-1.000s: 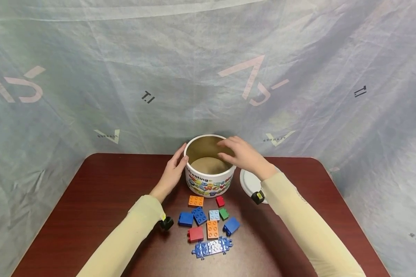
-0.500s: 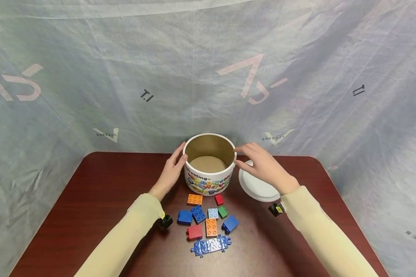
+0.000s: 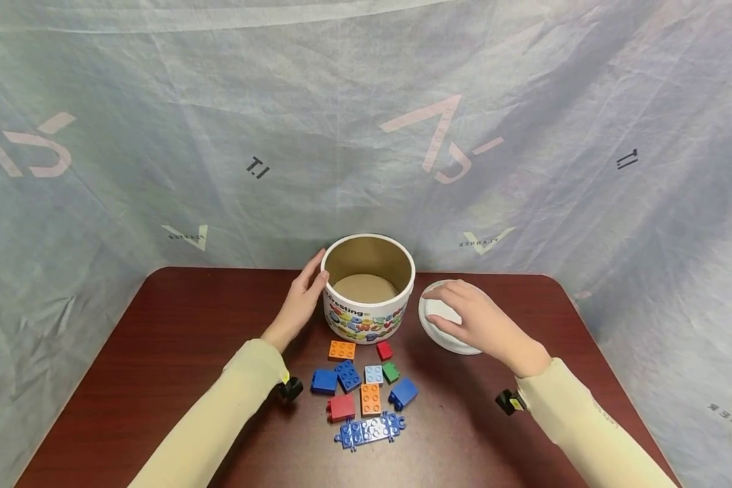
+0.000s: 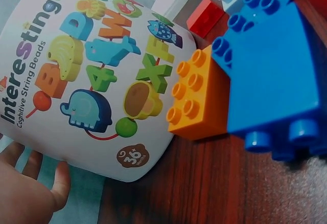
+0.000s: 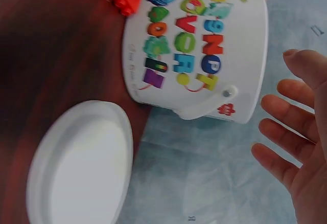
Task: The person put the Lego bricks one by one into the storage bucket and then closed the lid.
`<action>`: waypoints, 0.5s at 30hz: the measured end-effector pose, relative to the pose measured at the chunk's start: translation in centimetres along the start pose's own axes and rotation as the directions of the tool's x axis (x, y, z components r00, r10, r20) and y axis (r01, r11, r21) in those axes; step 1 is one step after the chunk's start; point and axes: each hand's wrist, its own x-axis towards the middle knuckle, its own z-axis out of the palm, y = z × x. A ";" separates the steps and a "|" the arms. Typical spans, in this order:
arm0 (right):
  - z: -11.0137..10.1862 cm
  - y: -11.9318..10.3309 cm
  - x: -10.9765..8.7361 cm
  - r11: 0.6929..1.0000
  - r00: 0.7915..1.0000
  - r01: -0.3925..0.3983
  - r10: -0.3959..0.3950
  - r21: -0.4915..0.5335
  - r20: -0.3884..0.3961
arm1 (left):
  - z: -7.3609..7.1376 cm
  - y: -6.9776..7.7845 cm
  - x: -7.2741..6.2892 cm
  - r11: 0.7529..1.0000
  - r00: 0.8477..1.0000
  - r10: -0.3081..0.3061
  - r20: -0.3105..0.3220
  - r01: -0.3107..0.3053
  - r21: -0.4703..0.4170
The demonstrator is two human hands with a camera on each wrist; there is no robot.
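Observation:
A white round bucket [image 3: 369, 318] printed with colourful letters and toys stands upright at the back of the table, its top uncovered and its brown inside bare. My left hand [image 3: 295, 305] rests against the bucket's left side, fingers extended along the wall and thumb at the rim. In the left wrist view, the fingertips [image 4: 61, 183] lie at the bucket's side. My right hand [image 3: 478, 322] hovers over the white lid [image 3: 442, 332], fingers spread and holding nothing. In the right wrist view, the lid [image 5: 89, 168] lies apart from the bucket [image 5: 194, 55].
In front of the bucket lie several building bricks: orange [image 3: 341, 350], red [image 3: 341, 408], light blue [image 3: 374, 375], green [image 3: 391, 372] and blue [image 3: 404, 393]. A blue wheelbase plate [image 3: 371, 430] is nearest me. A grey-green cloth [image 3: 354, 135] hangs behind the dark red table [image 3: 189, 359].
My right hand has come out of the bucket's mouth and moved right and toward me, over the lid. My left hand stays at the bucket, and the bricks lie as before.

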 end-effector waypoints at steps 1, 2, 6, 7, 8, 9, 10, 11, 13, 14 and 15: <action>0.2 0.0 -0.3 1.000 1.000 0.012 -0.013 -0.006 -0.002 | 0.0 0.0 0.0 1.000 1.000 0.003 0.000 -0.003 0.002; 0.4 -0.1 -0.5 1.000 1.000 0.020 -0.020 -0.008 -0.002 | 0.0 0.0 0.0 1.000 1.000 0.005 0.000 -0.005 0.002; 1.1 -0.3 -1.6 1.000 1.000 0.027 -0.027 0.002 0.011 | 0.1 0.0 0.1 1.000 1.000 0.007 -0.004 -0.007 0.002; 1.3 -0.4 -1.8 1.000 1.000 0.023 -0.023 0.008 0.015 | 0.1 0.1 0.1 1.000 1.000 0.007 -0.004 -0.007 0.002; 1.5 -0.5 -2.0 1.000 1.000 0.021 -0.022 0.016 0.019 | 0.1 0.1 0.1 1.000 1.000 0.006 -0.005 -0.006 0.002; 1.7 -0.6 -2.3 1.000 0.999 0.024 -0.024 0.021 0.022 | 0.1 0.1 0.1 1.000 1.000 0.005 -0.007 -0.005 0.003; 2.0 -0.7 -2.5 0.999 0.999 0.025 -0.026 0.028 0.024 | 0.1 0.0 0.1 1.000 1.000 0.005 -0.007 -0.005 0.003; 2.2 -0.8 -2.8 0.999 0.999 0.028 -0.029 0.032 0.028 | 0.1 0.0 0.1 1.000 1.000 0.006 -0.007 -0.006 0.002; 2.7 -1.0 -3.2 0.998 0.999 0.037 -0.038 0.043 0.034 | 0.1 0.4 0.0 1.000 1.000 -0.003 -0.001 0.003 -0.002; 2.9 -1.1 -3.5 0.998 0.998 0.044 -0.046 0.049 0.035 | 0.1 0.4 0.0 1.000 1.000 -0.003 0.000 0.003 -0.001; 3.2 -1.2 -3.8 0.997 0.998 0.051 -0.053 0.054 0.036 | 0.1 0.4 -0.1 1.000 1.000 -0.006 0.000 0.006 -0.001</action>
